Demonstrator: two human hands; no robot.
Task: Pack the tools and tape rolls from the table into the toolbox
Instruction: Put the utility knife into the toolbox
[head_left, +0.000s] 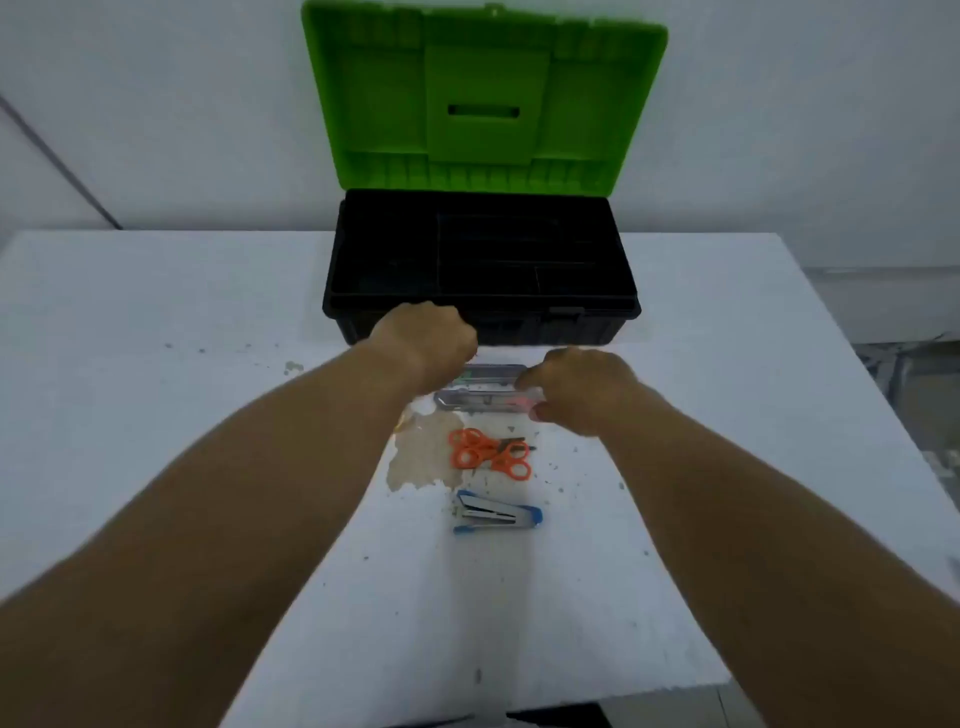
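Head view, steeply down over table (156, 322)

A bright green lid (483, 98) is seen on the black toolbox (480, 270); scissors (488, 453) are orange-handled, the stapler (496, 512) blue and white

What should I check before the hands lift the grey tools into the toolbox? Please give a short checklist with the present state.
1. Toolbox lid open and upright: ok.
2. Tray compartments look free to receive tools: ok, though the dark interior hides detail.
3. Right hand closed on the end of the nearer grey tool: ok.
4. Left hand holding the farther grey tool: cannot tell, the fingers are hidden.
5. Orange scissors and blue stapler lie clear of both hands: ok.
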